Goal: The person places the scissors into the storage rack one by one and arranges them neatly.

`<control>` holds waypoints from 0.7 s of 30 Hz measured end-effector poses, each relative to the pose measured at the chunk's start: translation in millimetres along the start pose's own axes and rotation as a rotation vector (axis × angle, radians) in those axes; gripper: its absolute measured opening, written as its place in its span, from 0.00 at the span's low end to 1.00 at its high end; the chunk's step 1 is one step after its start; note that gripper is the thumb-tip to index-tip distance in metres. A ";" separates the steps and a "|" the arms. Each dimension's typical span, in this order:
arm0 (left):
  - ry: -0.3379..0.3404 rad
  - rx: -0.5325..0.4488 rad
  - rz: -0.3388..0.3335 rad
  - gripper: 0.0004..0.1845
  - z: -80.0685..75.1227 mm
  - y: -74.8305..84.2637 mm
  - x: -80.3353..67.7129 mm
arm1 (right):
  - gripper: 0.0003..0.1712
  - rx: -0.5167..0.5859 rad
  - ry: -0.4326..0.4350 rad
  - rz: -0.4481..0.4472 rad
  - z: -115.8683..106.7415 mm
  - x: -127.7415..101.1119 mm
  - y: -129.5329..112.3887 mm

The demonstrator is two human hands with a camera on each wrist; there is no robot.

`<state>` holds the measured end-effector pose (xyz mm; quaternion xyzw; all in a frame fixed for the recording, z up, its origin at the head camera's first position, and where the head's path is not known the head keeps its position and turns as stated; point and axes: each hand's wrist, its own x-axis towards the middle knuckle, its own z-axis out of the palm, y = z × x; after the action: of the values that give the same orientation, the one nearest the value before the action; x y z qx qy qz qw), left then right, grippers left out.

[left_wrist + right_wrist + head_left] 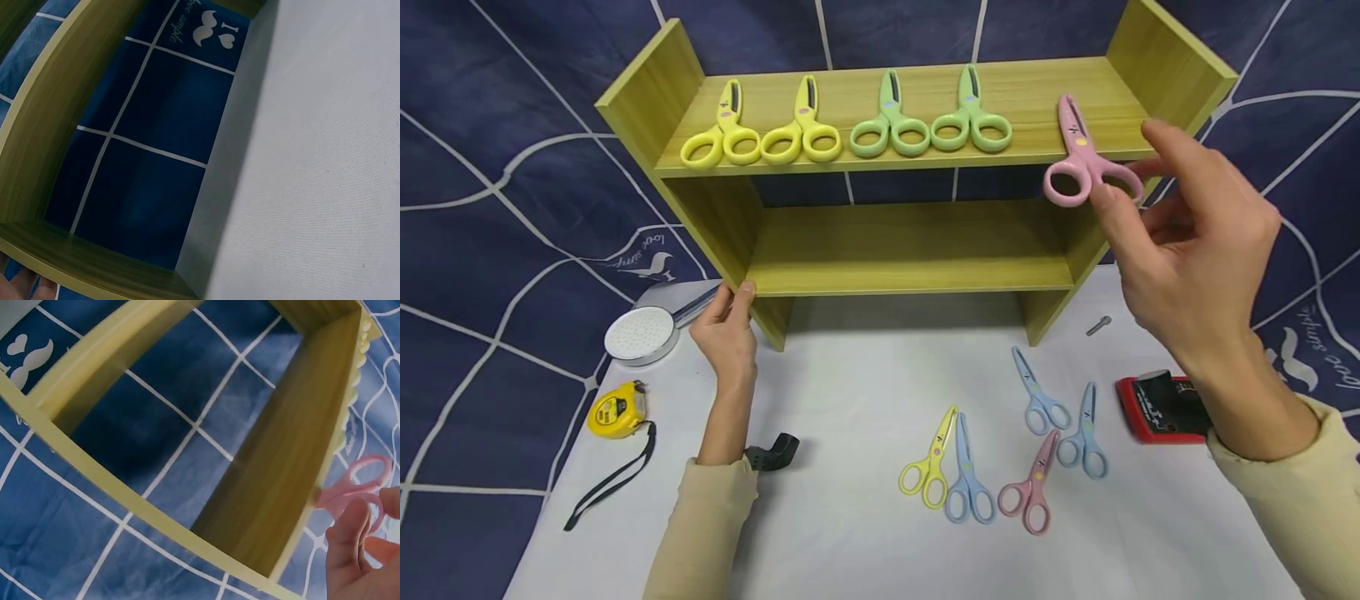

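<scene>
My right hand point(1202, 225) pinches a pair of pink scissors point(1078, 148) by one handle loop, thumb in front. Its blades point away over the right end of the upper board of a wooden shelf point(910, 250); whether they touch it I cannot tell. In the right wrist view, the pink scissors point(353, 487) appear beside the board's edge. On that board lie two yellow scissors point(724, 133) and two green scissors point(891, 121) in a row, handles to the front. My left hand point(727, 337) holds the shelf's left side panel near its lower front edge.
On the white table lie yellow scissors point(928, 467), several blue scissors point(967, 479) and pink-red scissors point(1033, 487). A screw point(1098, 325) and a red-and-black box point(1138, 412) are at right. A shower head point(640, 335), yellow tape measure point(617, 410) and black curved piece point(775, 452) are at left.
</scene>
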<state>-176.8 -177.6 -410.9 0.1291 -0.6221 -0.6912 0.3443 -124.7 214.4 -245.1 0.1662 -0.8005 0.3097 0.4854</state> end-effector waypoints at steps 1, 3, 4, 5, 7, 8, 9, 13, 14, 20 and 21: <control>0.002 -0.002 -0.001 0.16 -0.1 -0.4 0.0 | 0.23 -0.001 0.010 0.005 3.7 3.6 0.4; 0.001 -0.012 -0.002 0.16 -0.2 -1.0 0.4 | 0.22 -0.019 0.020 0.020 10.5 10.7 1.6; 0.000 -0.018 0.001 0.15 -0.3 -1.4 0.6 | 0.22 -0.032 0.022 0.024 14.0 14.2 2.5; -0.002 -0.021 0.005 0.15 -0.5 -1.7 0.7 | 0.22 -0.044 0.019 0.027 17.2 17.6 3.9; 0.000 -0.031 0.009 0.15 -0.9 -1.8 1.1 | 0.22 -0.065 -0.002 0.026 22.3 24.1 7.3; 0.003 -0.031 0.010 0.15 -1.2 -1.5 1.2 | 0.23 -0.077 -0.013 0.026 24.5 26.7 9.0; 0.006 -0.028 0.010 0.15 -1.5 -1.1 1.2 | 0.24 -0.089 -0.024 0.026 26.3 28.7 10.6; 0.003 -0.030 0.000 0.15 -1.3 -0.1 0.7 | 0.25 -0.112 -0.052 0.027 28.9 32.4 15.9; -0.002 -0.030 -0.003 0.15 -1.0 -0.1 0.7 | 0.25 -0.116 -0.051 0.031 28.8 32.4 16.5; -0.014 -0.028 0.002 0.15 -0.3 -1.4 1.3 | 0.23 -0.129 -0.004 0.014 27.2 20.1 12.7; -0.016 -0.026 0.004 0.15 -0.2 -1.8 1.3 | 0.23 -0.121 0.020 0.014 26.6 14.4 10.1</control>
<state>-178.2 -178.6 -412.2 0.1180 -0.6161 -0.6996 0.3423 -155.2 205.1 -244.8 0.1279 -0.8140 0.2658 0.5004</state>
